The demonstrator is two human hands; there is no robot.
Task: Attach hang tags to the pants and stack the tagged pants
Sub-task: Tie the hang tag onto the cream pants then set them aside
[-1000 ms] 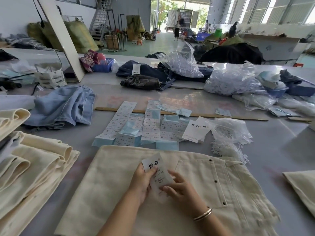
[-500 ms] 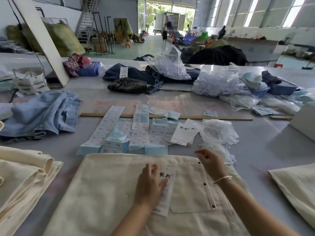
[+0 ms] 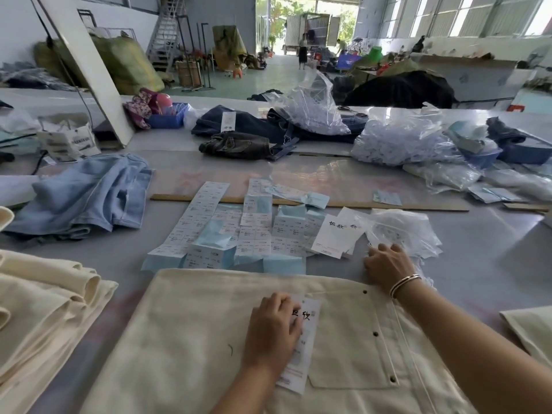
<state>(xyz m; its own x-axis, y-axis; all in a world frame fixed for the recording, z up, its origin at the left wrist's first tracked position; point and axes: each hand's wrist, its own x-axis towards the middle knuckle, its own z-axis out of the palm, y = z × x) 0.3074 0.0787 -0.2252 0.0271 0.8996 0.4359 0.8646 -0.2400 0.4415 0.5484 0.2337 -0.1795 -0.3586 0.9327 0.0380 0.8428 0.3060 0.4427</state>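
Nearest, cream pants (image 3: pixel 209 339) spread flat on the grey table (image 3: pixel 493 264), waistband edge toward the far side, a pocket with dark snaps to the right. On top of them, left hand (image 3: pixel 273 330) lying palm down, fingers fairly straight, pressing a hang tag (image 3: pixel 304 339) against the cloth. Tag's long axis running near to far, printed characters at the far end, near end poking out below the palm. Pressing rather than gripping, so far as can be seen.

Beyond the waistband and to the right, right hand (image 3: pixel 388 264) resting at the near edge of a clear plastic bag (image 3: pixel 400 228) of what look like white fasteners — fingertips hidden at the bag's edge, so cannot tell whether pinching one or simply touching. Just left of that hand, a loose pile of blank hang tags (image 3: pixel 337 234); left again, sheets of size stickers (image 3: pixel 239 228) on blue backing.

The relation that matters, as a judgement: fastener supply lies up and right of the held tag, clearly closer to the right hand, while the left is already on the tag. Likely next — bringing a fastener back down and left to the tag's far end, where a hole would probably sit, though no hole shows.

Off to the left, a stack of folded cream pants (image 3: pixel 44 300), well apart from the working pair, presumably the tagged pile. Farther still, crumpled light-blue jeans (image 3: pixel 86 192).
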